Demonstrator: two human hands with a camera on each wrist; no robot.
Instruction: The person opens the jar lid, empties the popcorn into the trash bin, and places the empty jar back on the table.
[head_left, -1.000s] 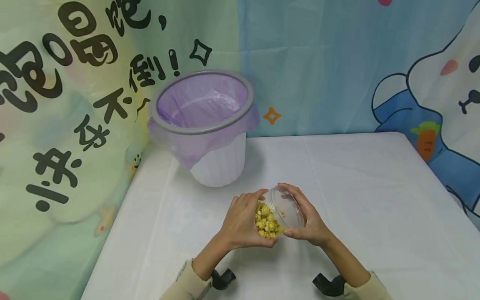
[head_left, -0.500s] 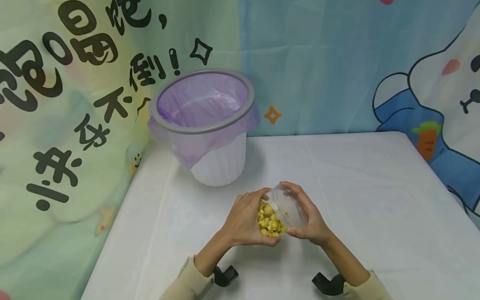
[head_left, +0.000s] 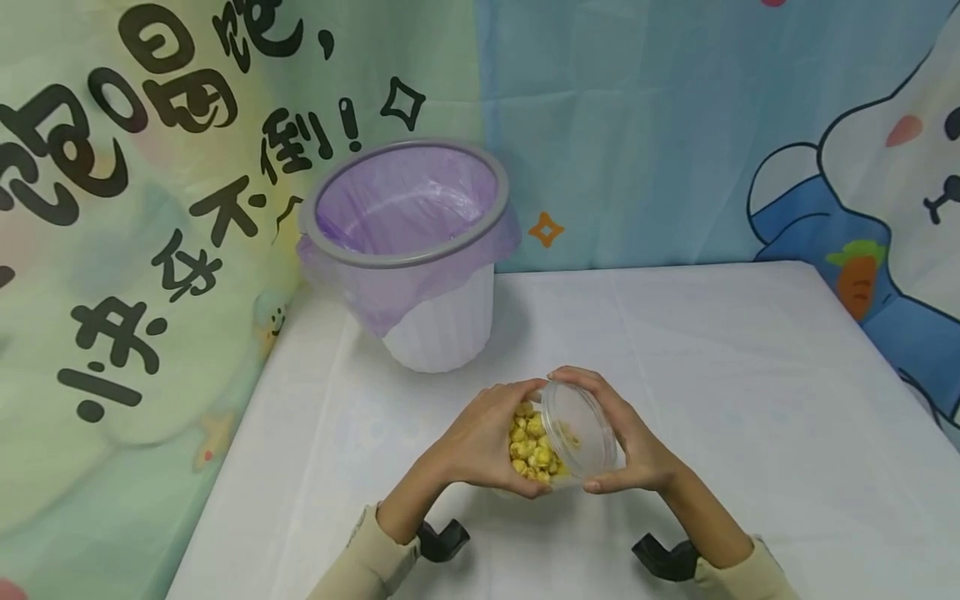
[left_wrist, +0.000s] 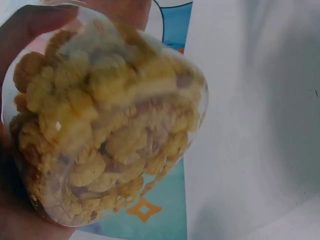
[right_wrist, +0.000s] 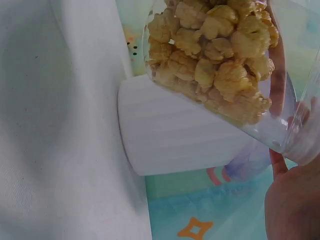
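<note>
A clear plastic jar (left_wrist: 135,130), partly filled with yellow popcorn (head_left: 531,448), is held tilted above the table near its middle. My left hand (head_left: 480,442) grips the jar's body, with the thumb along the near side and fingers over the far side. At the jar's right end, my right hand (head_left: 628,437) holds the round clear lid (head_left: 579,429) by its rim, thumb below and fingers on top. The lid sits right at the jar's mouth. In the right wrist view, the popcorn lies against the jar's wall, short of the lid end.
Behind the hands, a white bin (head_left: 450,329) with a grey rim and purple liner (head_left: 405,200) stands at the table's back left. The white-covered table (head_left: 712,358) meets printed cloth backdrops (head_left: 637,142) behind and at the left. Black wrist mounts (head_left: 442,540) hang below the sleeves.
My right hand has turned slightly counterclockwise on the lid, its thumb shifting down and right and its upper fingers left. The jar has moved slightly left, still in my left hand.
</note>
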